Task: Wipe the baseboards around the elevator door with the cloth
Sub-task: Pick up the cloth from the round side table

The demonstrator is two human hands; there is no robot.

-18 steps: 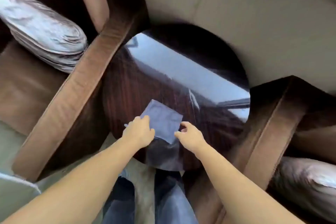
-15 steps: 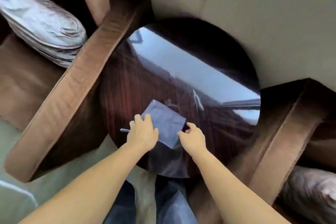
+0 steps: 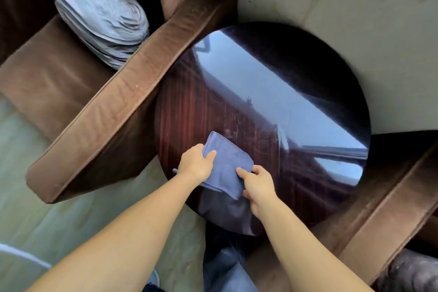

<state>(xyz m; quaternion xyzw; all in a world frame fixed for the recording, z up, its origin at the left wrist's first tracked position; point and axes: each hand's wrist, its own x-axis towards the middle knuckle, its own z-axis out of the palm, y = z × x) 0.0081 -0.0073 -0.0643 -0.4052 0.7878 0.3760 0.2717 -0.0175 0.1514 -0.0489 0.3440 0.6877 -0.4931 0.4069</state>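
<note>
A folded blue cloth (image 3: 226,163) lies at the near edge of a round, glossy dark wood table (image 3: 272,106). My left hand (image 3: 195,163) grips the cloth's left side, fingers curled over its top edge. My right hand (image 3: 258,185) pinches the cloth's lower right corner. Both hands hold the cloth just above the tabletop. No baseboard or elevator door is in view.
A brown armchair (image 3: 113,104) with a grey cushion (image 3: 99,12) stands to the left of the table, its arm touching the rim. Another brown armchair (image 3: 388,216) is at the right. A beige wall (image 3: 343,7) is behind. My jeans-clad legs (image 3: 225,263) are below.
The cloth has been lifted slightly off the table, with both hands taking a firmer hold of it. The view has shifted a little toward the table.
</note>
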